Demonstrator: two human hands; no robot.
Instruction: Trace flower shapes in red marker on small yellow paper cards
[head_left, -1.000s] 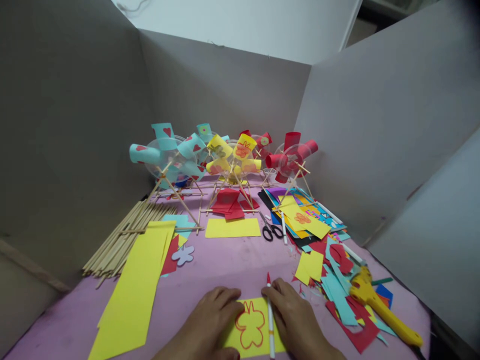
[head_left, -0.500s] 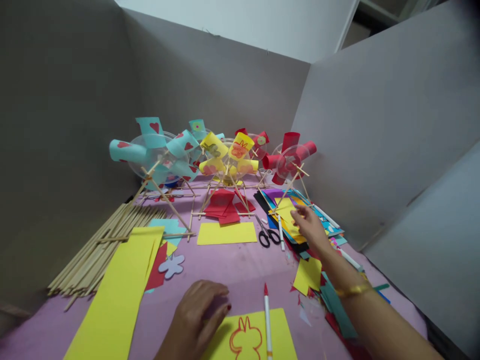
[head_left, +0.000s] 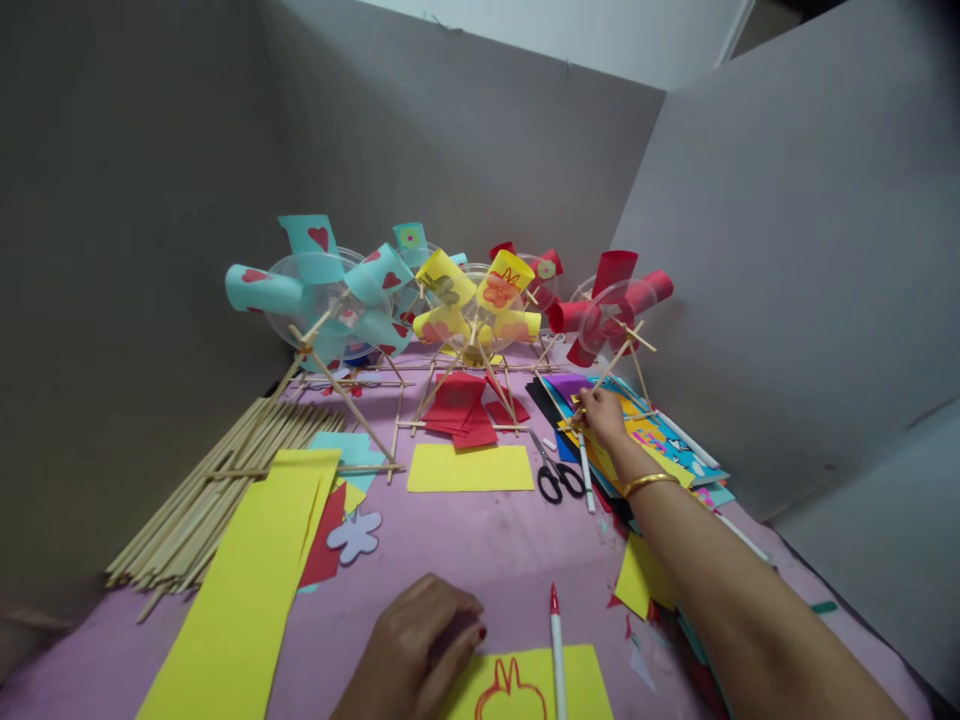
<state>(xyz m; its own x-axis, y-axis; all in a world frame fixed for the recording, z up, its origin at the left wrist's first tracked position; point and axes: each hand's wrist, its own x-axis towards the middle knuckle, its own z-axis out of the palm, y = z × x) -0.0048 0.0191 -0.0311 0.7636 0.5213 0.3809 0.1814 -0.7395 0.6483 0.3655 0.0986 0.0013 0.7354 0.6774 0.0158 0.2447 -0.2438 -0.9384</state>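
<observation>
My left hand (head_left: 427, 645) rests at the near edge of the table, fingers curved and thumb apart, with nothing held. It touches the left side of a yellow sheet (head_left: 581, 680) bearing a red outline drawing with two pointed ears (head_left: 510, 690). A white marker with a red tip (head_left: 557, 645) lies across that sheet. Farther off, my right hand (head_left: 601, 415) reaches over a pile of coloured papers (head_left: 649, 440), its fingers bent and drawn together. Bits of yellow show at the fingertips, but whatever is between them is hidden. Black-handled scissors (head_left: 559, 480) and another white marker (head_left: 585, 475) lie beside it.
Blue (head_left: 322, 280), yellow (head_left: 476, 300) and red (head_left: 611, 310) paper-bladed wheels stand on stick frames at the back. Sticks (head_left: 217, 490), long yellow strips (head_left: 240, 590) and a lilac flower shape (head_left: 354, 537) lie left. Red papers (head_left: 461, 405) and a yellow rectangle (head_left: 470, 468) occupy the middle.
My right hand has moved forward and inward over the paper pile, and its fingers have drawn together. My left hand stays by the drawing. The view has shifted slightly.
</observation>
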